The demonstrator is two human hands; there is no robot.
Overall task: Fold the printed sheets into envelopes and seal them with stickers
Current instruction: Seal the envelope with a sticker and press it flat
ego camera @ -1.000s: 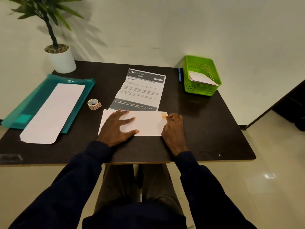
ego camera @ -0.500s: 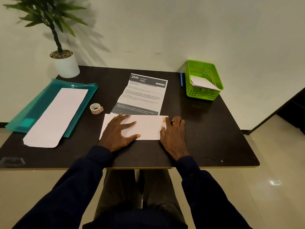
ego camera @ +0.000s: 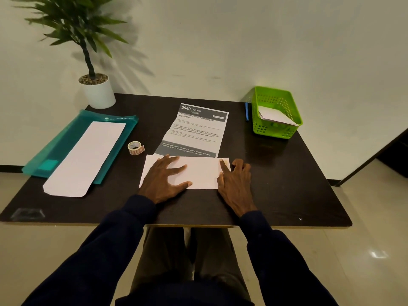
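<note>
Head view: envelope (ego camera: 199,173) lengthwise left-right.

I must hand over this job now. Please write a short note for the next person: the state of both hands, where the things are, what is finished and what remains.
Left hand: open, flat on the white envelope, holding it down.
Right hand: open, index finger pressing the sticker at the envelope's right end.
Done: this envelope is being sealed. The green basket holds a white paper, probably a finished envelope.
Left: the printed sheet lies open behind the envelope. A long blank envelope waits on the teal folder. The sticker roll stands between folder and sheet.
</note>
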